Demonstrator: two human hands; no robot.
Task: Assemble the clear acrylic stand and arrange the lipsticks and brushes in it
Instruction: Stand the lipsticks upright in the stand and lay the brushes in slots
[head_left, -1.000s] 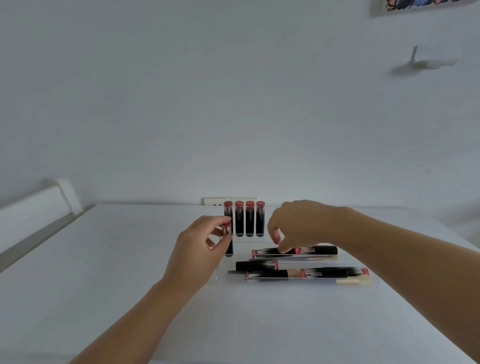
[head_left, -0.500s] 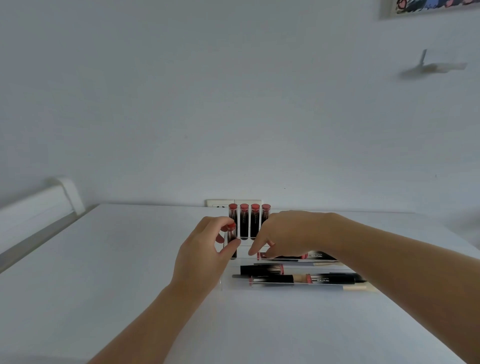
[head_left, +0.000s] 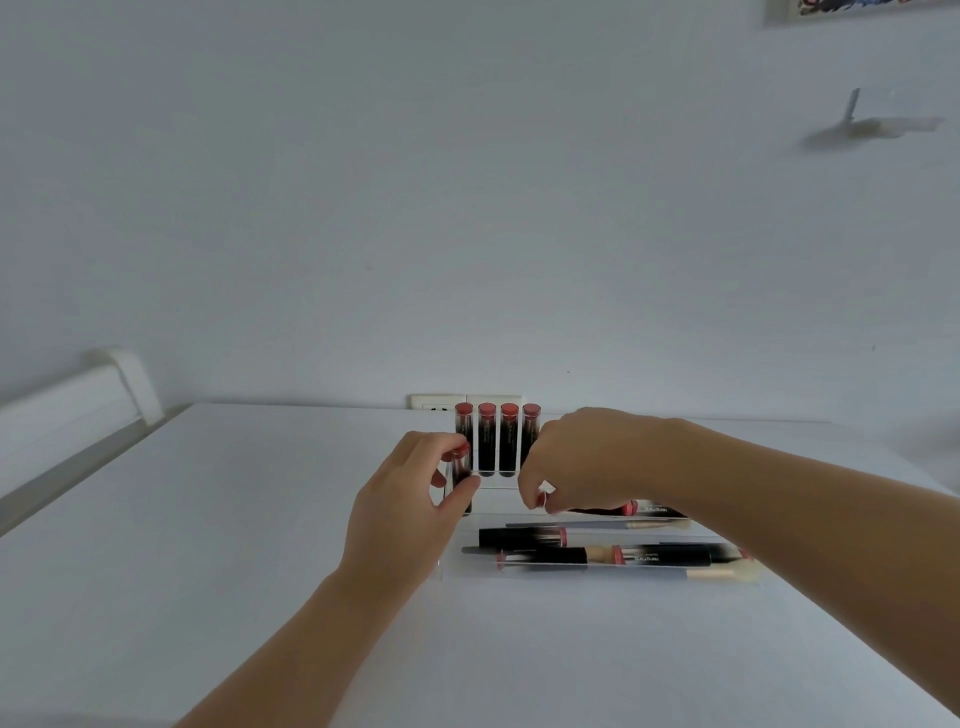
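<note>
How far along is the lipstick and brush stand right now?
Done: four lipsticks stand upright in the back row of the clear stand. In hand: the left hand pinches a fifth lipstick upright in front. Left: brushes and tubes lie flat; the right hand reaches among them.

Only 1 view exists, from a wide-angle camera worn on the person's head. It faces forward and slightly down across the white bench (head_left: 218, 545) toward the pale wall (head_left: 415, 182), which fills the upper half. Both forearms enter from the bottom edge, so the lens sits close above them, with the acrylic stand (head_left: 597, 571) just below center. Straight edges bow near the borders.
</note>
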